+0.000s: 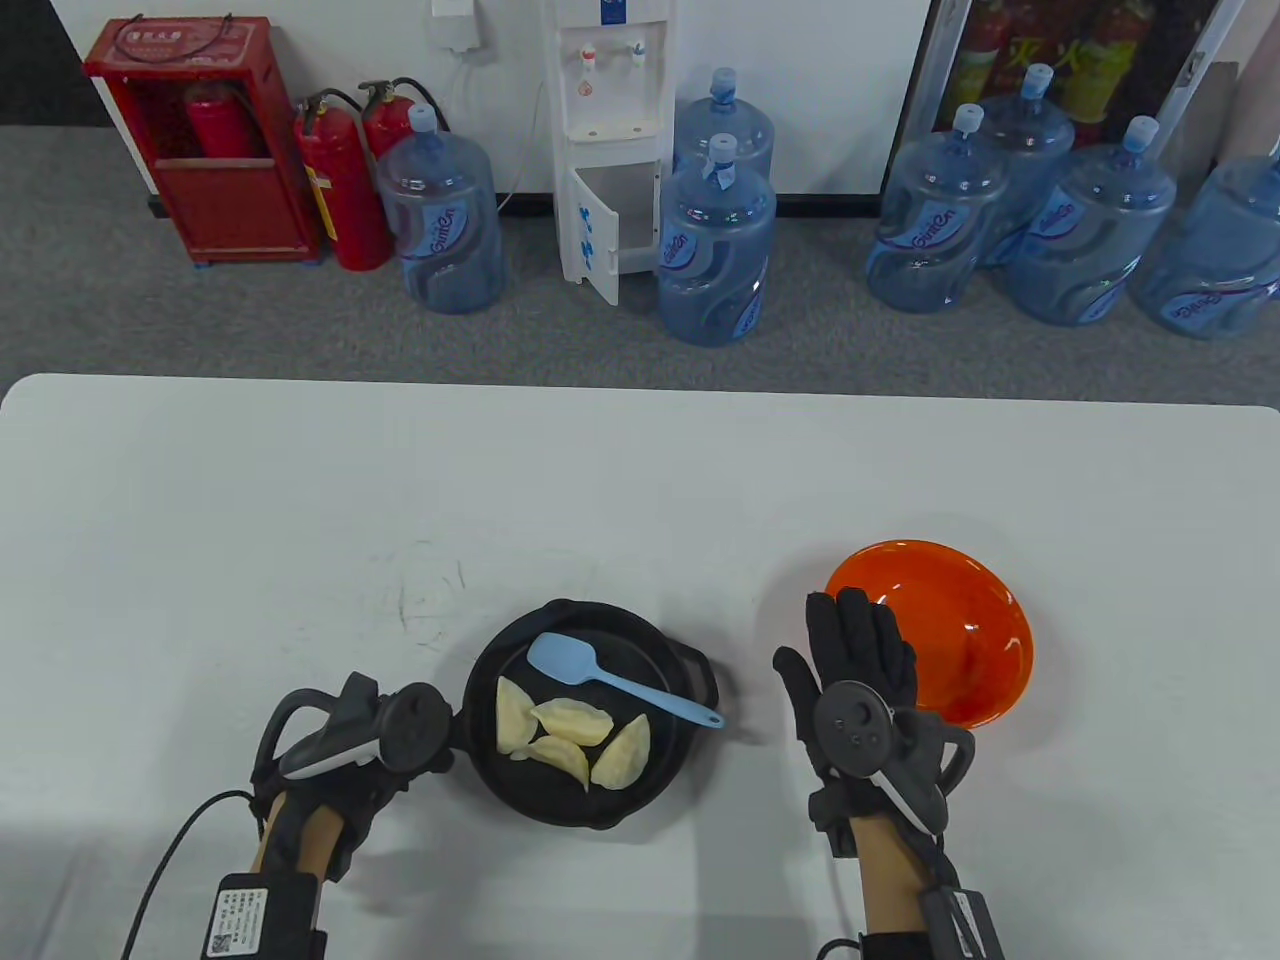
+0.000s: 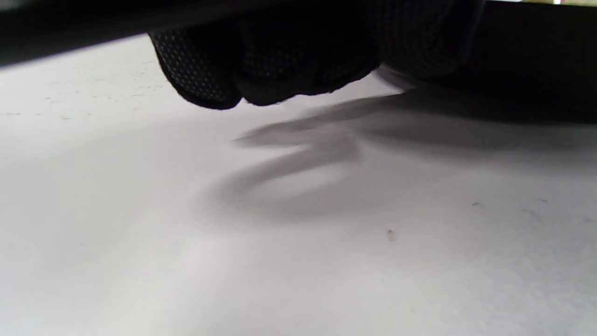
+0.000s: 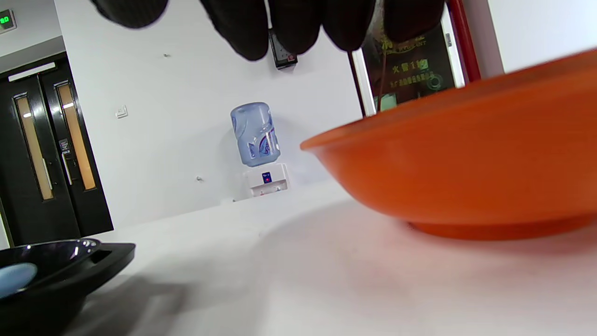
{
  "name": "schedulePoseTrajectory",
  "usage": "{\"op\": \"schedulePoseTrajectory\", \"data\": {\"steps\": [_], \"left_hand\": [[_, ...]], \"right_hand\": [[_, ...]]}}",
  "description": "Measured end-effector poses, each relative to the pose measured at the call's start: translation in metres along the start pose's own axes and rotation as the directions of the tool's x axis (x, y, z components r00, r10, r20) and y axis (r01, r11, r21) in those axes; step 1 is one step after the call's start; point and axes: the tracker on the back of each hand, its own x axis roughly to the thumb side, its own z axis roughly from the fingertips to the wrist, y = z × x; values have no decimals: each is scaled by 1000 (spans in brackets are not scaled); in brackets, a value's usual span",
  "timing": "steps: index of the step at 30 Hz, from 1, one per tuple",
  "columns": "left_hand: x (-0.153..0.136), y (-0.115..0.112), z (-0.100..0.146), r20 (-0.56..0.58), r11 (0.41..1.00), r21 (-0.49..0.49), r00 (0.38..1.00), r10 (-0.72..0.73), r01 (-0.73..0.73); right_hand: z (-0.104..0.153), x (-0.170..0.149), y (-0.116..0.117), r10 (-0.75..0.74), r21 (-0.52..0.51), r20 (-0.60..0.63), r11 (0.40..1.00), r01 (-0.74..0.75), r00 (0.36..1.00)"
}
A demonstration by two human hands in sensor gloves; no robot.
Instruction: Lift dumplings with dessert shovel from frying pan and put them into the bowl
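Observation:
A black frying pan (image 1: 600, 815) sits near the table's front edge and holds several pale dumplings (image 1: 565, 720). A light blue dessert shovel (image 1: 620, 685) lies loose across the pan, head at the back left and handle over the right rim. My left hand (image 1: 340, 745) is against the pan's left side; its fingers (image 2: 261, 60) are curled, seemingly round the pan's handle, which is hidden under the hand. My right hand (image 1: 855, 650) hovers flat with straight fingers (image 3: 294, 23), holding nothing, just left of the empty orange bowl (image 1: 960, 640). The right wrist view shows the bowl (image 3: 466, 163) and the pan (image 3: 56, 266).
The white table (image 1: 300, 500) stretches bare behind and left of the pan. Beyond its far edge, on the floor, stand several water bottles (image 1: 715, 240), a water dispenser (image 1: 610, 140) and red fire extinguishers (image 1: 340, 180).

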Motion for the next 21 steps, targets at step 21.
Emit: {"op": "schedulePoseTrajectory", "data": {"steps": [21], "left_hand": [[2,-10,-2,-28,999,-3,999,-34,33]], "right_hand": [[-7,43,1,30,34,110,999,-34,993]]}}
